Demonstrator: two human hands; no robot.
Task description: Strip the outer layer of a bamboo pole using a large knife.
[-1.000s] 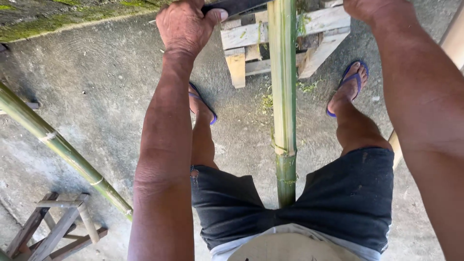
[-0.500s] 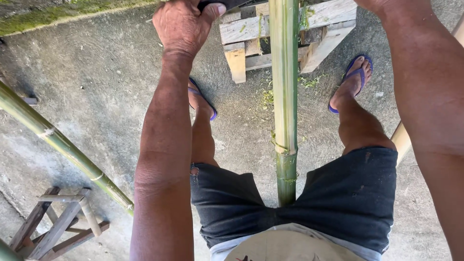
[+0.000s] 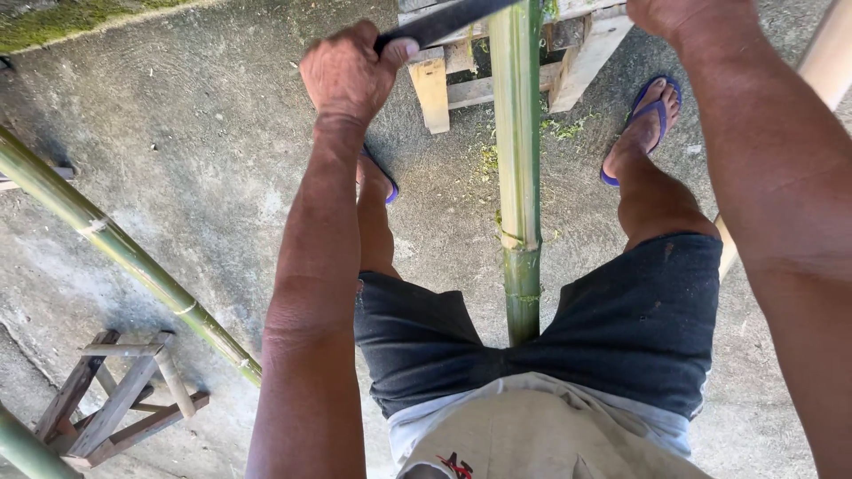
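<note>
1. My left hand (image 3: 348, 75) is wrapped tight round one end of a dark flat blade (image 3: 448, 19) up at about 11 o'clock. My right hand (image 3: 679, 16) sits at 1 o'clock, mostly cut off by the top edge, so I can't tell if it's closed on the blade's other end.
2. The blade lies crosswise over the green bamboo pole (image 3: 519, 168), which runs from between my legs straight up toward 12 o'clock and rests on a wooden stand (image 3: 581, 62).
3. I'd say the pole is stiff and fairly heavy for its length, no flex to speak of. The skin looks smooth and waxy, so probably slippery, and round enough to roll.
4. Best hold, I reckon: clamp it between the thighs at 6 o'clock, near the node ring (image 3: 522, 244), and let the stand take the far end.
5. Another bamboo pole (image 3: 124, 253) slants across at 9 o'clock, with a small wooden trestle (image 3: 115, 399) at 7 o'clock.
</note>
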